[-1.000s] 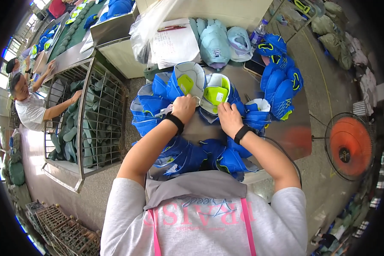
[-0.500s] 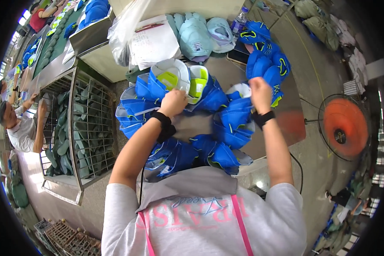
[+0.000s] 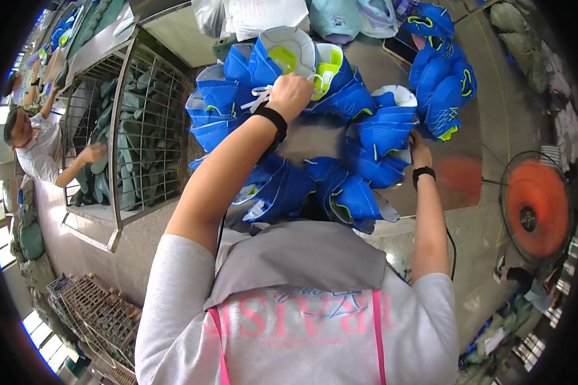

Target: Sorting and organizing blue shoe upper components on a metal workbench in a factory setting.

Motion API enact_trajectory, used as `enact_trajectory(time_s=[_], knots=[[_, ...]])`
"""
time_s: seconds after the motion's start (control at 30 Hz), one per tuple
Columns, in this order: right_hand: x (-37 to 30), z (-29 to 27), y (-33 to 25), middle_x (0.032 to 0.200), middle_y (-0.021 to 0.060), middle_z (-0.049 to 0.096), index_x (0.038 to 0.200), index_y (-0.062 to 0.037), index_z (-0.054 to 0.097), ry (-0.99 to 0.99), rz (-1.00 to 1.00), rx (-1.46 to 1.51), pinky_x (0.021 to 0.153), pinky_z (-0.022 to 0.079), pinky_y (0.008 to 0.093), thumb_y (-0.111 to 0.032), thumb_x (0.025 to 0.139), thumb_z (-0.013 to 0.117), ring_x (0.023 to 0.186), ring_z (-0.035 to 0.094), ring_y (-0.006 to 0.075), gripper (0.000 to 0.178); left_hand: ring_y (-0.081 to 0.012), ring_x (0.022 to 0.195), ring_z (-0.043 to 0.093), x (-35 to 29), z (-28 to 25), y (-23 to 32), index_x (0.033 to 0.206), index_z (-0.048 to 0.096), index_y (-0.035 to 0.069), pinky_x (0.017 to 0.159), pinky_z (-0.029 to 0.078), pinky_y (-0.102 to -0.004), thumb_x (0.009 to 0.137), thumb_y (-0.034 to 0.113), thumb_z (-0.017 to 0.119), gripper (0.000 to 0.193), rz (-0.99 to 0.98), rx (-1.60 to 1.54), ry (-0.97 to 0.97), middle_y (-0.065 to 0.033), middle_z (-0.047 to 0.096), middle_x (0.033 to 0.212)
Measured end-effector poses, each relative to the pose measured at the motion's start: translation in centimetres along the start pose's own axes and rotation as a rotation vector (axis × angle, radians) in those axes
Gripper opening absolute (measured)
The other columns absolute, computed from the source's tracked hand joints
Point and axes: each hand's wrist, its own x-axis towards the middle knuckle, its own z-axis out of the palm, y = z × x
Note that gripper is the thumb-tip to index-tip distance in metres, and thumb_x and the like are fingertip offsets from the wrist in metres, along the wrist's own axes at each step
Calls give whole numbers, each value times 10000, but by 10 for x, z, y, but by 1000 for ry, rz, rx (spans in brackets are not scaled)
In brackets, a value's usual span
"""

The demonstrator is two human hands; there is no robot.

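Nested blue shoe uppers (image 3: 228, 131) lie in a ring on the table in front of me. At the ring's far side, one upper shows a pale collar and yellow-green lining (image 3: 288, 58). My left hand (image 3: 290, 96) is closed over that part, pinching a white shoelace (image 3: 258, 98) whose ends stick out on both sides of the fingers. My right hand (image 3: 421, 153) is at the outer edge of the right-hand stack of uppers (image 3: 384, 131). Its fingers are partly hidden behind the stack, so their grip does not show.
More blue uppers (image 3: 440, 90) lie at the far right, beside a phone (image 3: 399, 50). Pale blue shoes (image 3: 334, 19) and papers (image 3: 266, 19) stand beyond. Left is a metal cage (image 3: 117, 147) of green shoe lasts, with a co-worker (image 3: 38, 147) beside it. An orange fan (image 3: 534, 208) stands right.
My right hand has come down from the top of the right-hand stack to its outer side. White lace now shows at my left hand. The whole view has shifted, and the co-worker's arm has moved.
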Motion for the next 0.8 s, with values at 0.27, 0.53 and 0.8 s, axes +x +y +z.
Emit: enact_trajectory(time_s=[0.27,0.53,0.8], knots=[[-48,-17,-45,939,200,619,1293,-126,268,-88,-21,-585,720,478,440,-122,657,700,875,597,370,769,-239,659,624,-3,8,-2,829,584,115,512,465,-356,827,178,483,119,-54,8,41,-81,614,670],[-91,-25,23,931,218,616,1313,-99,329,154,-114,-132,714,485,409,-199,713,611,818,622,352,671,-238,691,639,-3,3,7,823,601,114,559,492,-337,810,156,485,124,-29,5,15,-95,642,713],[-173,-86,-59,905,36,519,1310,-53,325,-177,-167,1381,646,478,302,-163,772,618,755,531,126,623,-310,690,618,6,-4,2,911,604,99,583,480,-416,785,163,496,178,26,-117,-167,-131,619,714]])
